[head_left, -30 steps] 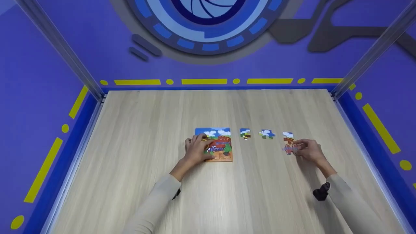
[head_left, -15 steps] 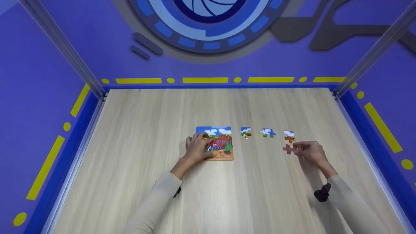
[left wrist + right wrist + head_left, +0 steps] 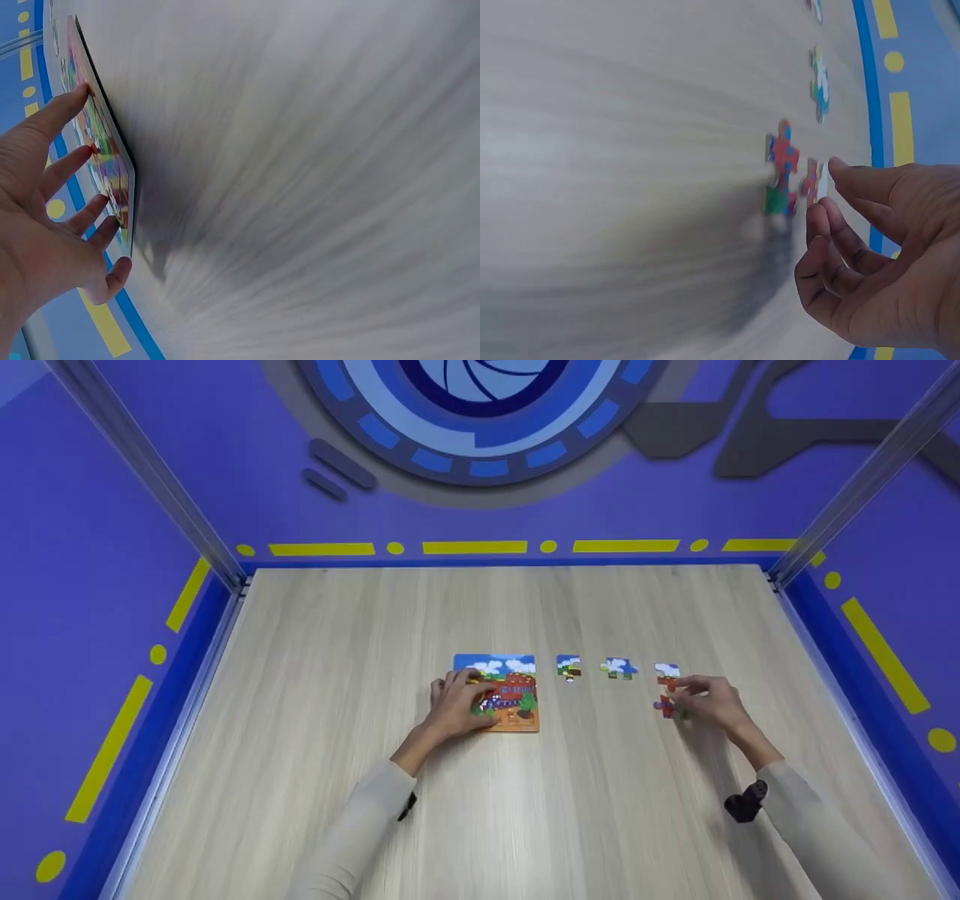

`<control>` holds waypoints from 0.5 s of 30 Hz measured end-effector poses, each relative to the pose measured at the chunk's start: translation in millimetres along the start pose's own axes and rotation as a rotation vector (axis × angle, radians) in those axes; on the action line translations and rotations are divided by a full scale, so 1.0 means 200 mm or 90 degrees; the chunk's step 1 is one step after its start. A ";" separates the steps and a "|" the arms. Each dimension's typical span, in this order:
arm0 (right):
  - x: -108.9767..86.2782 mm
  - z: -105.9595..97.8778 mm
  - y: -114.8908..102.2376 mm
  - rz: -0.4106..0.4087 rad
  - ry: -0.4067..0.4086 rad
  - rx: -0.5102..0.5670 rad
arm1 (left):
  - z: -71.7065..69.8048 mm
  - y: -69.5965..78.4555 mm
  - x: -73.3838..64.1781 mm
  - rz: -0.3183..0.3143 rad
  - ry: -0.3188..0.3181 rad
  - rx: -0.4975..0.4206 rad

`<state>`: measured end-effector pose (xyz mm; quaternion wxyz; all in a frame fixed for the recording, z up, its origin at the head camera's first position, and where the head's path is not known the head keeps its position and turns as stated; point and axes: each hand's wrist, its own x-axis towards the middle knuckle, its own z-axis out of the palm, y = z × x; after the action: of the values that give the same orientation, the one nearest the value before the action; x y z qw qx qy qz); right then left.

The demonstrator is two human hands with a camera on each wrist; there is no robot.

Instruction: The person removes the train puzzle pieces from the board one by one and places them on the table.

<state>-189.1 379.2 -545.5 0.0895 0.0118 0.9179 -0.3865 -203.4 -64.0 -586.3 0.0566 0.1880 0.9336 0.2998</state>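
A square jigsaw puzzle board (image 3: 517,686), printed with clouds, a red building and plants, lies in the middle of the table. My left hand (image 3: 454,706) rests across its left side with spread fingers; the left wrist view shows the fingertips (image 3: 91,150) along its edge. To the right, a red jigsaw piece (image 3: 664,706) with blue marks lies flat, a green part (image 3: 778,201) beside it. My right hand (image 3: 712,703) is over this spot, thumb and forefinger apart, the fingertips near a cloud-and-red jigsaw piece (image 3: 667,669) just behind.
Two more loose jigsaw pieces lie in a row between the board and my right hand: one with sky and green (image 3: 568,667), one with a white cloud (image 3: 619,667). Purple-blue walls stand behind the wooden table (image 3: 337,622) and at both sides.
My right hand's fingertips have moved off the red jigsaw piece and slightly away toward the cloud-and-red piece, uncovering the green part. My left hand stays on the board.
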 end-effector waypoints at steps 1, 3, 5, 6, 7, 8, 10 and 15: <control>0.01 0.01 -0.02 -0.003 -0.011 0.014 | 0.00 0.00 0.00 0.003 0.005 -0.001; 0.02 0.05 -0.07 -0.011 -0.032 0.038 | -0.01 0.00 -0.01 0.005 0.013 -0.011; 0.03 0.09 -0.12 -0.030 -0.055 0.056 | -0.02 -0.01 -0.01 0.003 0.022 -0.019; 0.04 0.12 -0.14 -0.039 -0.064 0.061 | -0.02 -0.01 -0.01 0.000 0.027 -0.023; 0.04 0.14 -0.16 -0.051 -0.073 0.064 | -0.03 -0.02 -0.01 -0.005 0.029 -0.028; 0.05 0.17 -0.18 -0.065 -0.075 0.062 | -0.04 -0.02 -0.01 -0.012 0.030 -0.028; 0.07 0.24 -0.23 -0.094 -0.085 0.060 | -0.05 -0.03 -0.02 -0.023 0.036 -0.017; 0.12 0.43 -0.38 -0.126 -0.121 0.077 | -0.06 -0.07 -0.05 -0.039 0.040 0.003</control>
<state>-206.7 264.0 -555.4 0.1365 -0.1104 0.8770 -0.4473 -201.1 -84.6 -583.8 0.0359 0.1502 0.9408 0.3017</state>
